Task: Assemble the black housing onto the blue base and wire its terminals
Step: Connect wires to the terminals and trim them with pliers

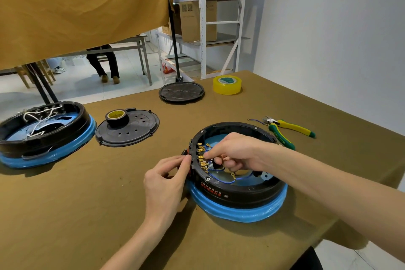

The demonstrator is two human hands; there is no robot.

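A round black housing sits on a blue base at the middle right of the table. Brass terminals line its inner left wall, and thin blue wires loop across the inside. My right hand reaches into the housing, its fingers curled and pinching a wire connector at the terminals. My left hand grips the red and black switch block on the housing's outer left wall between thumb and fingers.
A second black housing on a blue base with white wires stands far left. A black lid carries a black tape roll. Another lid, yellow tape and green-yellow pliers lie behind. The table edge runs at the right.
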